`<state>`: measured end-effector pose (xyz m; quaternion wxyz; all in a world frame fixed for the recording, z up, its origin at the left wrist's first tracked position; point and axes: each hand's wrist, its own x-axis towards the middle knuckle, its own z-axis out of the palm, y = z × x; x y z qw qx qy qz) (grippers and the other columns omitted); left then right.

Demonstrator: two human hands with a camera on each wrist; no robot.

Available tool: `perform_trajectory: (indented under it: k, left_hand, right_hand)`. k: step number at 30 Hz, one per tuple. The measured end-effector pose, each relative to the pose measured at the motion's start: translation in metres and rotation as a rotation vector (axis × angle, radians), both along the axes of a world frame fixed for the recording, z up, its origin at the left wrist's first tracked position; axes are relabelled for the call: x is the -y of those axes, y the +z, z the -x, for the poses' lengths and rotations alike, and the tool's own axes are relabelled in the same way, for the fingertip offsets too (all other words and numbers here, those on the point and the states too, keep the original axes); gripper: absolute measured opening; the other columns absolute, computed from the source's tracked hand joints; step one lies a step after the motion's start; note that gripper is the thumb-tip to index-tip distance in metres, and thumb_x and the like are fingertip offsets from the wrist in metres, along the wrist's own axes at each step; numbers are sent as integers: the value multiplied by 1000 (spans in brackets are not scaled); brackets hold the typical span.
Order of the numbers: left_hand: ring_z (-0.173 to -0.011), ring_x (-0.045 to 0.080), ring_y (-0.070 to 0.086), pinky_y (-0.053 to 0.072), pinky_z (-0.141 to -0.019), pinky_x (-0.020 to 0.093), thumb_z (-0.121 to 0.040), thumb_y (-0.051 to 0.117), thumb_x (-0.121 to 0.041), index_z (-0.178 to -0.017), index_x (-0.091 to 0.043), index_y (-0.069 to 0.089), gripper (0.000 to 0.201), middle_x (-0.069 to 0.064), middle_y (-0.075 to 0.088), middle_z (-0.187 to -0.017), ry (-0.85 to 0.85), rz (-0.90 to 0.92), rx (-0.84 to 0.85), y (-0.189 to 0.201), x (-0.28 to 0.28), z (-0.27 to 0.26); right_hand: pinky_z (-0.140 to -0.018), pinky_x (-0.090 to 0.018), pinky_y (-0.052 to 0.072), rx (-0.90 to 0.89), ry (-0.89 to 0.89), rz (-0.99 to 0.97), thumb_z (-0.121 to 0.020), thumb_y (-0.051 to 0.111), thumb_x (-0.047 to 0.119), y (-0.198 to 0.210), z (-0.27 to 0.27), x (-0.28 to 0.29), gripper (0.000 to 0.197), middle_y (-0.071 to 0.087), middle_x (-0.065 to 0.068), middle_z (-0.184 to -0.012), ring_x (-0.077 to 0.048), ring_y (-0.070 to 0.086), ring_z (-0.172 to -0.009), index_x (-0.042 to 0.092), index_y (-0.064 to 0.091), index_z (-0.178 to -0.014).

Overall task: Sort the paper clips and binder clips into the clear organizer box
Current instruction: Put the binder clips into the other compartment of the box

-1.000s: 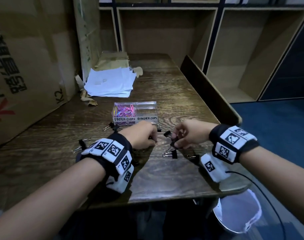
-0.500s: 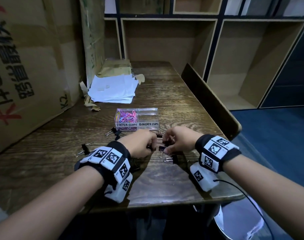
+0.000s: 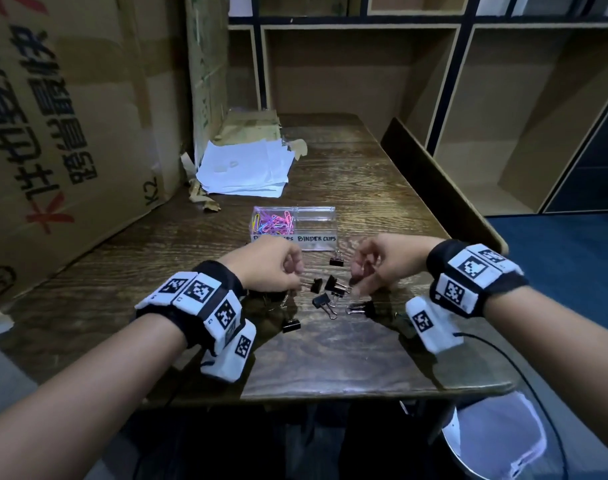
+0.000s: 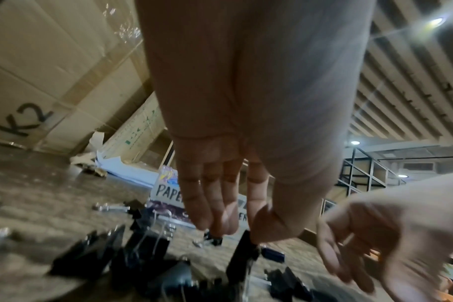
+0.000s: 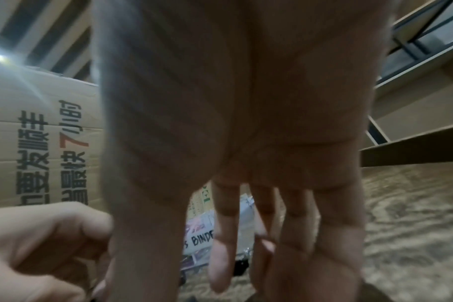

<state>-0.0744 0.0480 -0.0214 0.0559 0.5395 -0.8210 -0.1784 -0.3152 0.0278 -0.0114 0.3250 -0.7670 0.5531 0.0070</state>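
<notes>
Paper clips sorted, binder clips left on the bench.
The organizer box [image 3: 294, 224] holds coloured paper clips [image 3: 274, 222]; its binder side looks empty. Left hand [image 3: 273, 271] pinches one binder clip [image 3: 315, 285]; right hand [image 3: 382, 263], fingers loosely apart, has let go and drawn back from the scattered clips [image 3: 332, 299].

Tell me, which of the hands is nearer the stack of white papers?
The left hand. The white papers lie up the table on its side; the right hand sits farther across.
</notes>
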Motion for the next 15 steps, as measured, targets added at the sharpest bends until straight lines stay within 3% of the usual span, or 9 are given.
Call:
perform_trajectory:
  k: [3,5,7,11,15]
  left_hand:
    - [-75,11,56,46,-71,23,-79,71,-27,-90,-26,65,12,-9,61,-82,38,-6,106,10,3,-10]
    - [-80,13,57,48,-77,26,-77,74,-32,-91,-28,64,18,-9,60,-85,89,-43,216,17,5,-21]
    - [-84,15,59,50,-78,29,-74,76,-31,-95,-27,64,24,-7,62,-91,158,-99,329,25,5,-33]
    - [-86,18,57,47,-64,24,-75,80,-24,-114,-25,57,45,1,61,-112,286,-270,497,35,3,-58]
    - [-94,25,63,56,-82,33,-79,79,-20,-125,-21,53,53,7,59,-121,370,-276,422,21,2,-78]
  right_hand:
    - [-63,-22,53,-82,66,-69,-53,91,46,-5,0,-8,55,69,0,-98,-15,66,-84,25,67,-98]
    - [-62,-20,50,-98,85,-27,-52,92,46,-12,-4,-10,50,70,6,-89,-13,69,-80,28,68,-92]
    - [-56,-16,48,-70,70,-2,-58,91,39,-17,-9,-9,41,70,10,-76,-5,69,-67,21,71,-89]
    - [-48,-12,46,-36,36,30,-72,84,22,-18,-17,-4,23,70,9,-67,-1,68,-55,11,72,-88]
    - [-52,-18,52,3,-25,118,-76,78,27,-23,-23,5,18,72,4,-71,-7,71,-62,11,71,-81]
